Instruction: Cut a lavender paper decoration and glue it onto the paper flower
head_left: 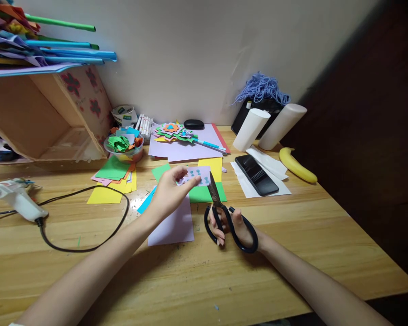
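L hand (170, 192) pinches a small lilac paper piece (200, 175) w/ blue marks, thumb + fingers closed on its left edge, held just above the desk (292, 226). Piece sticks out toward 3 o'clock from the fingertips.

R hand (236, 228) has fingers through the loops of black-handled scissors (224, 217); closed firmly around handles. Blades point to 11–12 o'clock, look nearly shut, tip meets the lower right edge of the lilac piece. Can't tell if the blades are actually biting the paper or just touching.

So rel. to grips: paper is at 1 o'clock from L hand, at 11 o'clock from R hand, sitting between both, above green sheet (204, 192) and yellow sheet (212, 166).

Around:
- larger lilac sheet (175, 226) flat on desk under L wrist, 6 o'clock of the piece
- paper stack (114, 181) (green/orange/yellow) at 9 o'clock
- bowl of scraps (124, 147) at 10 o'clock
- cut paper flowers (173, 131) on purple sheets at 12 o'clock
- phone (256, 174) on white paper at 3 o'clock, banana (296, 165) further out
- two white rolls (268, 127) + blue yarn (262, 88) at 1–2 o'clock
- glue gun (15, 197) w/ black cord far at 9 o'clock, well apart
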Action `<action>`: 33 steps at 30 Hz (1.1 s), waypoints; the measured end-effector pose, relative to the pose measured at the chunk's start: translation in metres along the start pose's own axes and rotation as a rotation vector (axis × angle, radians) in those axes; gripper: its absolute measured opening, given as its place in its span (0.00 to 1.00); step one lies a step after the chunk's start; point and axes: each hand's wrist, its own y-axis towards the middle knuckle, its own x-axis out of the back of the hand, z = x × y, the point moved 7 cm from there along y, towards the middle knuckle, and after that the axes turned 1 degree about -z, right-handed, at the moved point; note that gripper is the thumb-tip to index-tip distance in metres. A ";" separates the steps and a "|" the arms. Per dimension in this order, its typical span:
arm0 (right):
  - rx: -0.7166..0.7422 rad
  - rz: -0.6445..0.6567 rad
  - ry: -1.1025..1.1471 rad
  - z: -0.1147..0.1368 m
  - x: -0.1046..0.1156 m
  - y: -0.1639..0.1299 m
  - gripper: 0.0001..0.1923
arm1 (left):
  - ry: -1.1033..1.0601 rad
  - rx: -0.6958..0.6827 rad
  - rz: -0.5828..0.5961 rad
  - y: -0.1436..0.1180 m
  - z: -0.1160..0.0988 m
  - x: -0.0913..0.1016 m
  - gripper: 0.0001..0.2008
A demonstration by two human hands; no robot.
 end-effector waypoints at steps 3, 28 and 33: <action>0.000 0.004 0.010 -0.001 0.000 0.000 0.39 | -0.030 -0.002 0.019 -0.001 0.000 -0.003 0.10; 0.086 -0.054 -0.039 0.007 0.002 0.002 0.37 | -0.097 0.030 0.047 -0.007 -0.006 -0.009 0.11; 0.078 -0.055 -0.027 0.008 0.003 0.002 0.37 | -0.113 0.022 0.047 -0.006 -0.008 -0.007 0.10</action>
